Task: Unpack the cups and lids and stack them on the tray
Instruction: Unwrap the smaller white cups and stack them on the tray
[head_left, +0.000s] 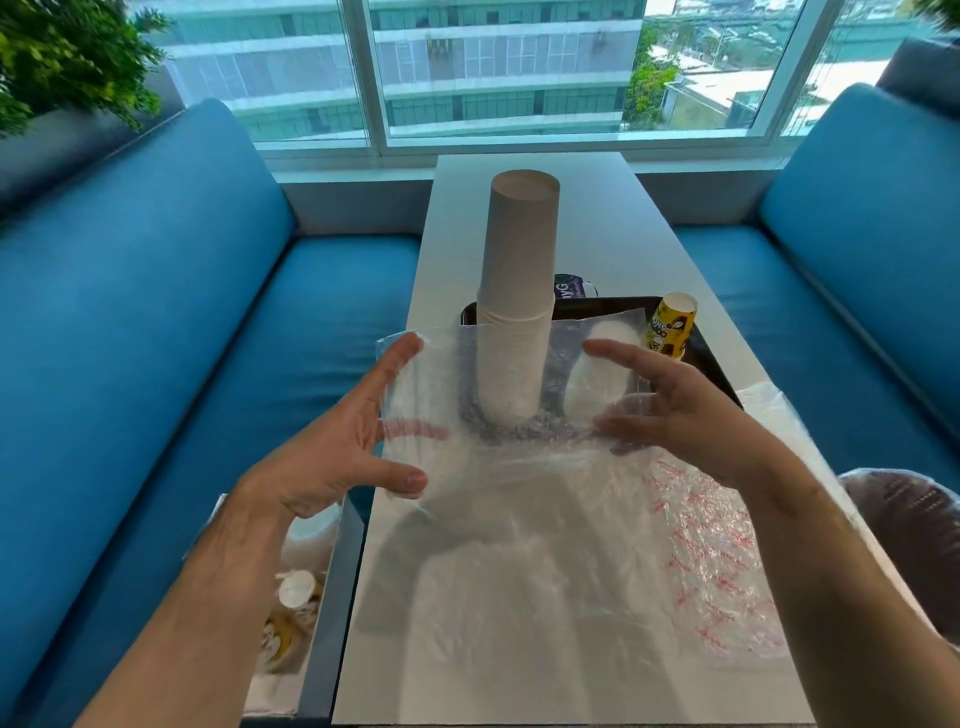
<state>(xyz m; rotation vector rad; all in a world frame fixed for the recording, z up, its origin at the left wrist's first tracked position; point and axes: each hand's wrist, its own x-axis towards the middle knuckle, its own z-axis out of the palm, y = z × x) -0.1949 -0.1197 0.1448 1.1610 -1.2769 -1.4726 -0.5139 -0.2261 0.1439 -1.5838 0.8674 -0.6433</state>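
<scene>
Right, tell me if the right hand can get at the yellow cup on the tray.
Probably yes: the yellow cup stands uncovered beyond the plastic bag, just past the right hand, though that hand holds the bag.

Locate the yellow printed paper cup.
The yellow printed paper cup stands upside down at the black tray's far right corner, right of the tall white cup stack.
</scene>
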